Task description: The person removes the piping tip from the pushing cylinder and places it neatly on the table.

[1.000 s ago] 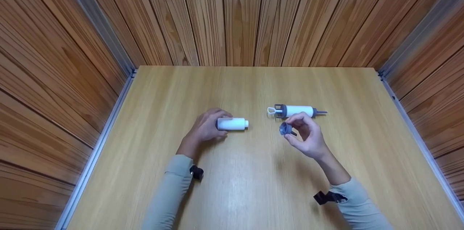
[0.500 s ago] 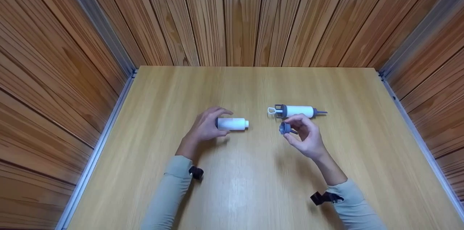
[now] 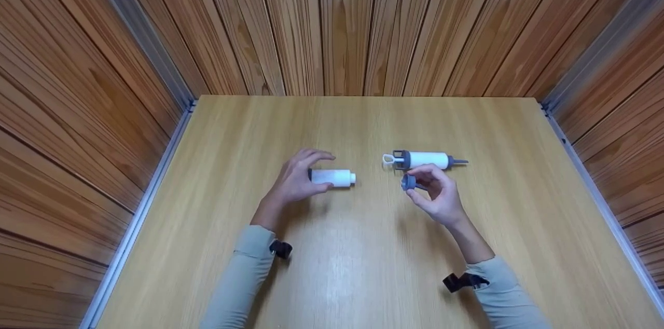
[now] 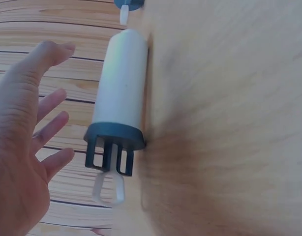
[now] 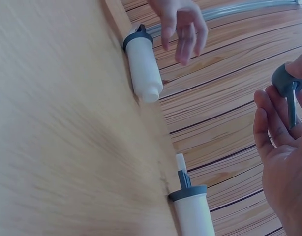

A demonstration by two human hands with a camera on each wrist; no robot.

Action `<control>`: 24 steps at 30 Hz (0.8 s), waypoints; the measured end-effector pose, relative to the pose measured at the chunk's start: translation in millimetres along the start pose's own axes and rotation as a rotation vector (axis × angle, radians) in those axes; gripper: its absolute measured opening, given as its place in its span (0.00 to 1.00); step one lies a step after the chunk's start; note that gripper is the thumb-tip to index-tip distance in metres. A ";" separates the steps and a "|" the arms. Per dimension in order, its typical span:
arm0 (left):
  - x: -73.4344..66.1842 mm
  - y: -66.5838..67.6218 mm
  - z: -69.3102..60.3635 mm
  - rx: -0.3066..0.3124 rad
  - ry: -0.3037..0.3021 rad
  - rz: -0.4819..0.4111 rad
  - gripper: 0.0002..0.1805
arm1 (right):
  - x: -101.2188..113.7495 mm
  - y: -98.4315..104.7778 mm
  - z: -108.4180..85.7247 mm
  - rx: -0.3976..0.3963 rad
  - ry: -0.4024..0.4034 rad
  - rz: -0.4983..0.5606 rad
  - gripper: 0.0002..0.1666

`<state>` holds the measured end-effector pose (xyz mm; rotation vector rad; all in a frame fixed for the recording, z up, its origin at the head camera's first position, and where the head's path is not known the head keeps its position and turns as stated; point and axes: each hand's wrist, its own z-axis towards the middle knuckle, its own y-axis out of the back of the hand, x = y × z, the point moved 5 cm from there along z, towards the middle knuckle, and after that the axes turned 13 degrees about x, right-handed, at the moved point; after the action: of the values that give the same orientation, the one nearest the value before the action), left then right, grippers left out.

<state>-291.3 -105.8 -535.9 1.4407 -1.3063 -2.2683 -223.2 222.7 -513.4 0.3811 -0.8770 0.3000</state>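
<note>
A white syringe-like tube [image 3: 340, 178] lies on its side on the table, its bare threaded-looking end pointing right. My left hand [image 3: 296, 178] is spread around its rear; in the left wrist view a gap separates the fingers from the tube [image 4: 122, 81]. That view also shows the tube's dark collar [image 4: 114, 135] and a white pull handle [image 4: 109, 189]. Between thumb and fingertips, my right hand [image 3: 438, 199] pinches a dark blue-grey nozzle cap [image 3: 408, 182], hollow side facing left. Its thin spout [image 5: 291, 108] points down along the palm in the right wrist view.
A second white syringe [image 3: 428, 159] lies just behind my right hand, with its dark nozzle on and its handle to the left. Wood-plank walls [image 3: 347, 23] and metal rails [image 3: 135, 209] border the wooden table [image 3: 332, 277].
My left hand's fingers and thumb have spread away from the tube, which stays nearly where it lay. My right hand has shifted only slightly, still pinching the nozzle cap.
</note>
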 end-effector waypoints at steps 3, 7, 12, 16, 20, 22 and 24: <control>-6.5 0.8 0.6 -0.004 -0.021 -0.018 0.33 | -3.3 1.3 -1.6 -0.007 -0.027 -0.007 0.24; -18.4 2.8 1.3 0.002 -0.059 -0.038 0.33 | -7.6 2.6 -3.8 -0.008 -0.055 -0.025 0.25; -35.5 5.4 2.8 -0.001 -0.105 -0.066 0.32 | -9.2 1.8 -3.3 -0.002 -0.065 -0.034 0.26; -44.4 5.1 3.8 -0.013 -0.117 -0.092 0.31 | -9.4 0.6 -2.3 -0.001 -0.058 -0.030 0.26; -49.1 4.7 3.9 -0.027 -0.113 -0.128 0.29 | -9.6 -1.1 -1.8 0.000 -0.067 -0.035 0.26; -51.7 4.1 4.2 -0.030 -0.120 -0.141 0.29 | -9.8 -2.2 -1.8 0.002 -0.069 -0.037 0.26; -54.8 3.2 4.6 -0.031 -0.134 -0.151 0.28 | -9.9 -3.6 -1.5 0.004 -0.070 -0.037 0.26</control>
<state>-267.1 -75.7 -496.7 1.4453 -1.2302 -2.5095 -226.7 219.2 -522.8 0.4138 -0.9371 0.2554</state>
